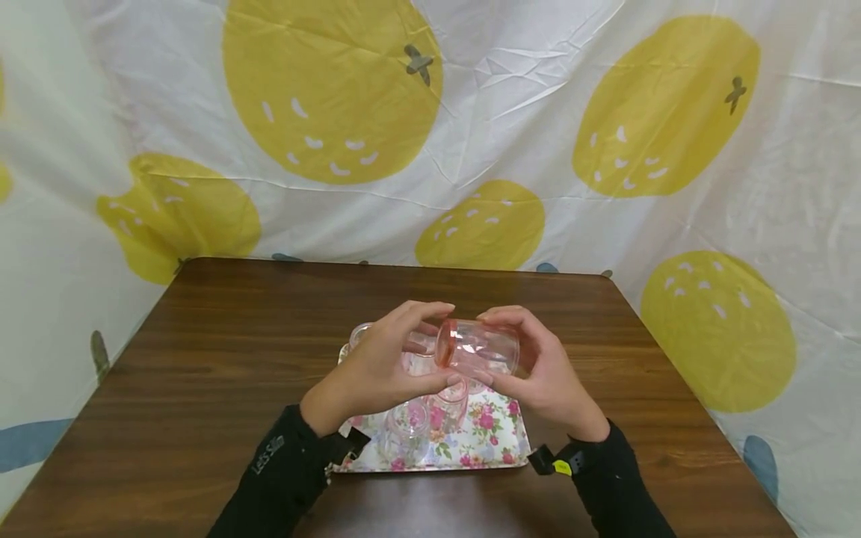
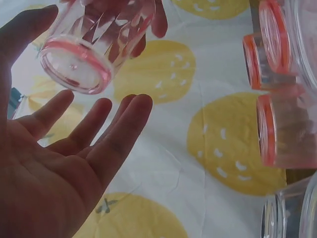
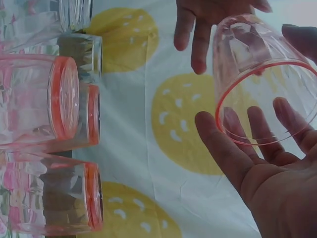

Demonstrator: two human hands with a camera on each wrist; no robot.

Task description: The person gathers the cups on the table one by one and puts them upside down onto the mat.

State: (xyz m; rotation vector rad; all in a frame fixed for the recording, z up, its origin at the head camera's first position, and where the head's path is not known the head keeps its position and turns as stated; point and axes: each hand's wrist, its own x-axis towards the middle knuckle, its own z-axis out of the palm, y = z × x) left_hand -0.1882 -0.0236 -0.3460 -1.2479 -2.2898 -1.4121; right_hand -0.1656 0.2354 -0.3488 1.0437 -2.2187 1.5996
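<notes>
A pink-tinted drinking glass lies sideways in the air above the tray, its thick base toward the left and its open mouth toward the right. My right hand holds it near the mouth, thumb on one side and fingers round the other; the rim shows in the right wrist view. Around the base end my left hand is spread. Its fingers are stretched out, apart from the glass in the left wrist view, with the thumb close beside the base.
Below the hands, a floral tray sits on the brown wooden table. Several clear and pink glasses stand on it, bases up, including a pink glass and a clear glass. Behind the table hangs a lemon-print cloth.
</notes>
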